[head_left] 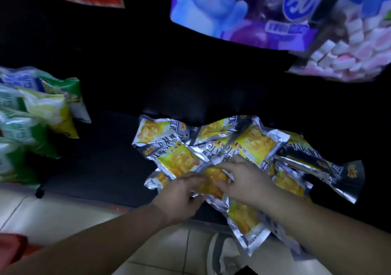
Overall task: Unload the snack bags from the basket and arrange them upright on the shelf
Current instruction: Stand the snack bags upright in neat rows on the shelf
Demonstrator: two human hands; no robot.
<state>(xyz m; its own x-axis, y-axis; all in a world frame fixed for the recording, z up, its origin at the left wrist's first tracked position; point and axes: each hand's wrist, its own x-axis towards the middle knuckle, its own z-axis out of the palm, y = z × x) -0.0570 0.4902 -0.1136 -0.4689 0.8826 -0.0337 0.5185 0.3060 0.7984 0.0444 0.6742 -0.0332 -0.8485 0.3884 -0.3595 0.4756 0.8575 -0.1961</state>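
The yellow-and-silver snack bags (213, 147) lay in a loose, overlapping heap on the dark bottom shelf (101, 158), flat on their faces and not one of them upright. My read was that they had been dumped there in a bunch so they could be sorted and stood up one at a time. A few at the near right edge hung out past the shelf lip, over the pale tiled floor (53, 215).

Both hands were down in the middle of the heap, close together. The left hand (182, 192) had its fingers curled and closed on the near-left edge of one yellow bag (213, 181), thumb side toward the foil seam. The right hand (245, 179) lay over the same bag from the right, fingers bent and pressing on it; whether it truly gripped or only steadied, I could not tell through the blur. It looked like a two-handed pull to lift that bag clear.

Left on the same shelf, green-and-white bags (40, 114) leaned together. A red shape (12, 245) at the near left corner may have been the basket; too little showed to say.
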